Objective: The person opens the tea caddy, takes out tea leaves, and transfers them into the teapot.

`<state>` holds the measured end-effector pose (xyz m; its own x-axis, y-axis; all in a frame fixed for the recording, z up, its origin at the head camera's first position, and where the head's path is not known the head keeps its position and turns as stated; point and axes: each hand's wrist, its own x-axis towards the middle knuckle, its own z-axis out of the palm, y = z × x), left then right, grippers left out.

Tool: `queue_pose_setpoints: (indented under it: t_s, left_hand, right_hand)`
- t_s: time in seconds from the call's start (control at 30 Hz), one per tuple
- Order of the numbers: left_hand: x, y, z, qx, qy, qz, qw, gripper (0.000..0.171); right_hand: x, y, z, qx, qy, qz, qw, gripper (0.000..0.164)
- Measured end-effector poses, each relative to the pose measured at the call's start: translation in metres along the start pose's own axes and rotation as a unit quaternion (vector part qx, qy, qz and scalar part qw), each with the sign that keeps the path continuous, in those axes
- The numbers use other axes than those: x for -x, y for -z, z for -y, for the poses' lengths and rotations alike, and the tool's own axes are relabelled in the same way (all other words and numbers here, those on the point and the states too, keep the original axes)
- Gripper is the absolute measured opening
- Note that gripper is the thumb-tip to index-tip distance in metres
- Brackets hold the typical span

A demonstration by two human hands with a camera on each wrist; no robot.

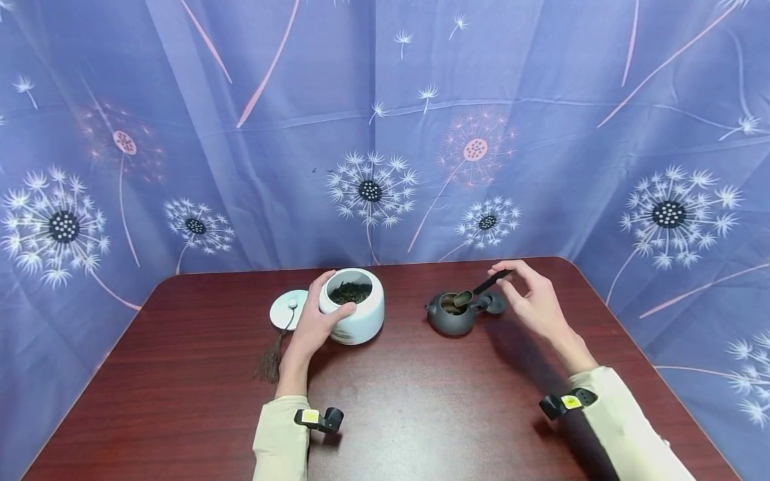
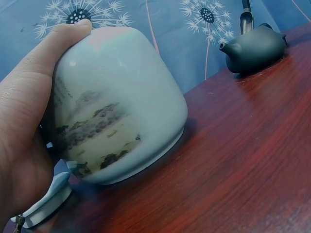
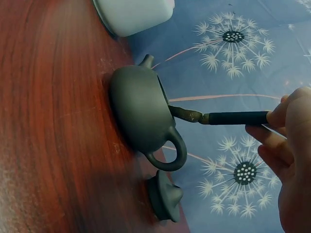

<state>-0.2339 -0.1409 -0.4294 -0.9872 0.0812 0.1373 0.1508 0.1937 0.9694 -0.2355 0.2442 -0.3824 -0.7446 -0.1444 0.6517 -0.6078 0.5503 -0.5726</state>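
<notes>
A white ceramic tea canister (image 1: 363, 322) with dark loose tea leaves (image 1: 350, 292) inside stands at the middle of the table, a landscape painted on its side. My left hand (image 1: 315, 310) grips its left side, thumb over the rim. To the right sits a dark clay teapot (image 3: 138, 104) with its mouth uncovered. My right hand (image 1: 535, 300) pinches the black handle of a tea scoop (image 3: 233, 118) between thumb and fingers. The metal end of the scoop tilts down into the teapot's mouth; its tip is hidden inside in the right wrist view.
The canister's white lid (image 1: 283, 310) lies left of it, with a brown tassel (image 1: 269, 361) trailing onto the table. Beside the teapot's handle rests its dark lid (image 3: 165, 196). A blue dandelion-print curtain (image 1: 289, 167) hangs behind the reddish-brown table (image 1: 180, 374).
</notes>
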Motion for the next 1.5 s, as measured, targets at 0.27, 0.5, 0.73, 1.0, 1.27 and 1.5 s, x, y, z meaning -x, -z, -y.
queue_pose_setpoints:
  t_s: [0.27,0.5,0.73,1.0,1.27,1.5]
  left_hand:
    - [0.001,0.001,-0.001,0.006,-0.001,-0.003,1.0000,0.080]
    - [0.002,0.002,-0.002,0.001,-0.002,-0.006,1.0000,0.081]
    - [0.000,0.003,0.001,0.001,-0.004,-0.004,1.0000,0.082]
    - [0.000,0.002,0.001,0.005,-0.004,-0.005,1.0000,0.083]
    - [0.001,0.000,-0.002,-0.001,0.002,-0.005,1.0000,0.082]
    - [0.001,-0.001,-0.004,-0.003,0.004,-0.006,1.0000,0.080]
  right_hand:
    - [0.000,0.004,-0.003,-0.014,0.023,-0.012,1.000,0.030]
    - [0.002,0.013,-0.006,-0.025,0.014,-0.032,0.999,0.031]
    - [0.007,0.025,-0.010,-0.020,-0.006,-0.051,0.998,0.032]
    - [0.015,0.042,-0.018,-0.010,-0.020,-0.069,0.997,0.031]
    - [0.026,0.058,-0.025,0.013,-0.049,-0.082,0.995,0.032]
    - [0.034,0.068,-0.042,0.043,-0.061,-0.095,0.993,0.034]
